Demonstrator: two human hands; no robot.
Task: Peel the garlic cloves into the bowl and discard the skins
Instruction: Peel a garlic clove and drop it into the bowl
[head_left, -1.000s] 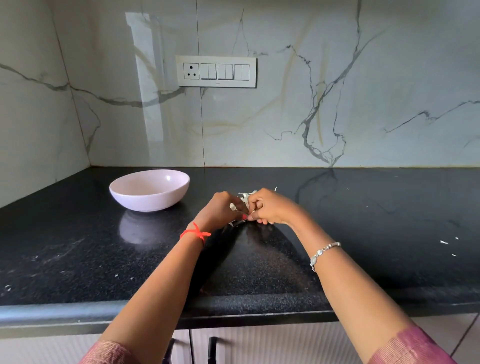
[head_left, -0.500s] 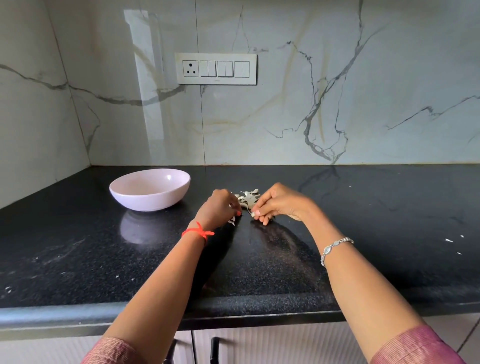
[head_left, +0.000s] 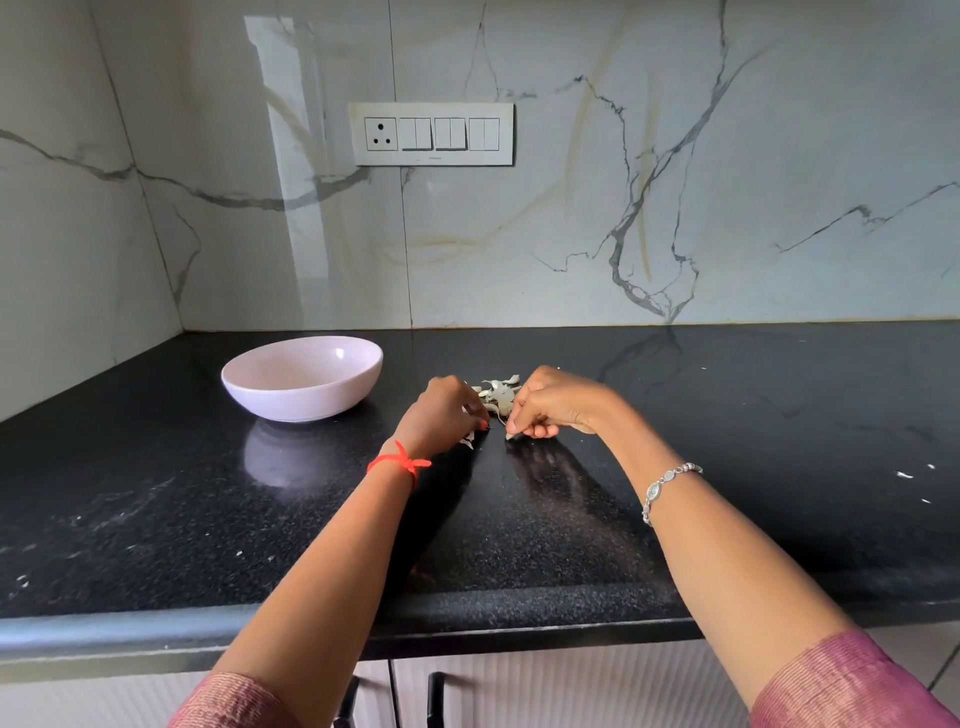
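Note:
A small pile of pale garlic skins (head_left: 500, 393) lies on the black counter between my hands. My left hand (head_left: 441, 415), with a red thread at the wrist, sits at the pile's left edge with curled fingers, and white skin bits peek out from under it. At the pile's right edge, my right hand (head_left: 558, 404) has its fingers curled down to the counter and pinches a small pale skin piece at the fingertips. The light pink bowl (head_left: 358, 387) stands to the left of my hands; what it holds is hidden from here.
The black granite counter (head_left: 571, 519) meets marble walls at the back and left. A switch panel (head_left: 431, 134) is on the back wall. A few white skin flakes (head_left: 905, 475) lie at the far right. Cabinet handles show below the counter edge.
My hands, which were together and raised over the skins, have parted and come down to the counter on either side of the pile.

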